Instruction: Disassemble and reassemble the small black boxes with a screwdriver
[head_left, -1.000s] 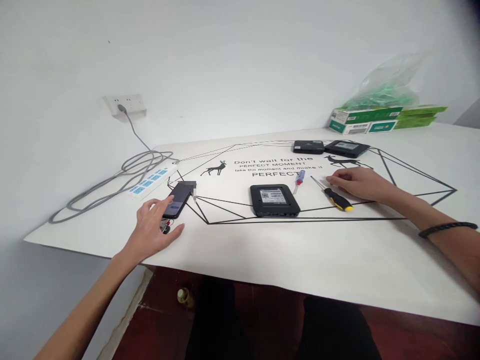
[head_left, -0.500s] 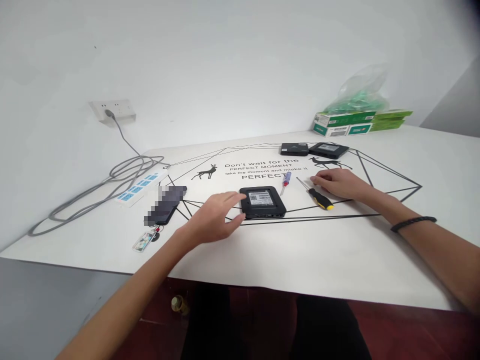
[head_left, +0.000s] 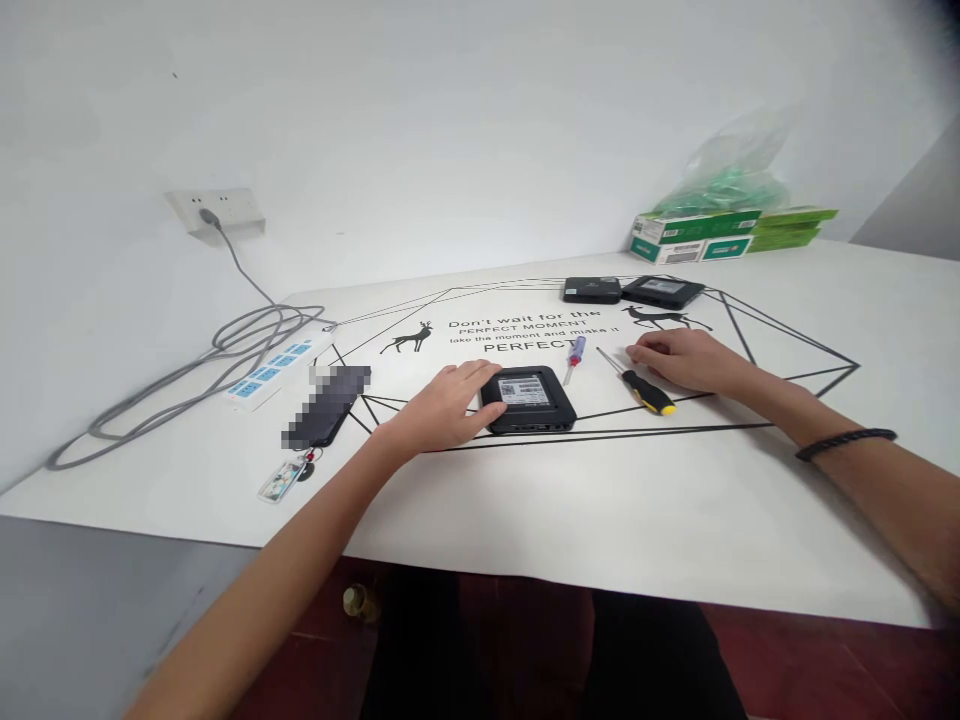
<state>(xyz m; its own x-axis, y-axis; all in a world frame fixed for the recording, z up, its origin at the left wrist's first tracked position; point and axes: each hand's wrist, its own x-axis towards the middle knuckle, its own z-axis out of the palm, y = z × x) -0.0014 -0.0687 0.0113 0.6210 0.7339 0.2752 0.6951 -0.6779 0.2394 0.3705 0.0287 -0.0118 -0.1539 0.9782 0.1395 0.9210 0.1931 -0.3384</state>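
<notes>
A black set-top box [head_left: 556, 398] lies flat on the table with its labelled side up. My left hand [head_left: 448, 408] grips its left end, thumb over the near part of that edge and fingers along the far part. Beside the box's far right corner is a small screwdriver [head_left: 576, 352] with a clear purple and red handle. A larger screwdriver [head_left: 646, 392] with a black and yellow handle lies farther right. My right hand [head_left: 679, 360] rests on the table just beyond it, not touching it, with fingers curled. Whatever those fingers may hold is hidden.
Two more black boxes, one plain-topped [head_left: 592, 290] and one labelled [head_left: 664, 290], lie at the back. Green and white cartons [head_left: 694, 235] stand by the wall under a plastic bag [head_left: 739, 165]. At left are a phone [head_left: 337, 405], a keychain tag [head_left: 282, 480] and a power strip [head_left: 259, 385].
My left hand has moved slightly right and closed onto the left end of the set-top box. My right hand stays in place. The view has shifted a little.
</notes>
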